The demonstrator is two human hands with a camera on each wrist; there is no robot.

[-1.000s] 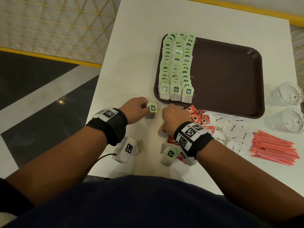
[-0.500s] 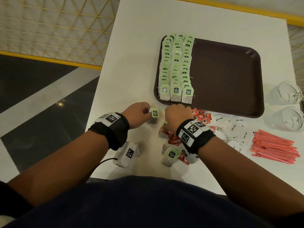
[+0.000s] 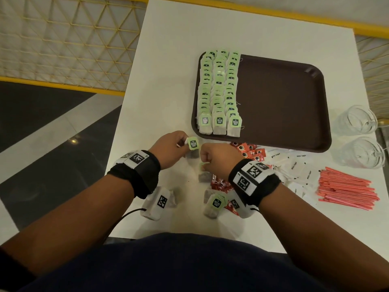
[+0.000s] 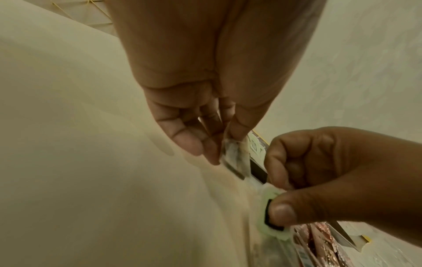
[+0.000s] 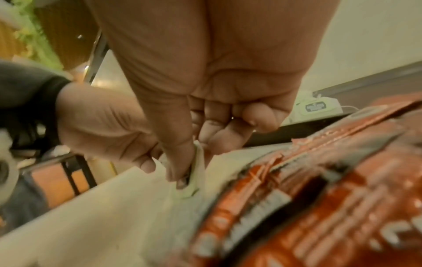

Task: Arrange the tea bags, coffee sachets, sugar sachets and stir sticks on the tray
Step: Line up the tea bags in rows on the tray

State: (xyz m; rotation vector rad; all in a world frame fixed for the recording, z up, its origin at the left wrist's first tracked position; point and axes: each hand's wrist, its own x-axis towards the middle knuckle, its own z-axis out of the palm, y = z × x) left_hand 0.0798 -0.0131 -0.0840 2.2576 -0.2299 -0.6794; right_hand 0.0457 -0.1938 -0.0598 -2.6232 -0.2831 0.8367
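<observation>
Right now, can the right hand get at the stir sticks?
Probably not yet: the right hand is pinching a tea bag tag. Otherwise the way looks free; the stir sticks lie uncovered on the table to its right.

Right hand (image 3: 214, 158) hides most of the tea bag (image 3: 203, 165) it pinches. Coffee sachets (image 5: 319, 198) blurred in right wrist view, print unreadable. 2 glasses (image 3: 361, 151) partly cut off at the head view's right edge.

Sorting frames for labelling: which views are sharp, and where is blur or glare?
Head view: sharp on the tray, glare spot on the floor. Left wrist view: soft, the tea bag tag smeared. Right wrist view: the red sachets blurred close up.
</observation>
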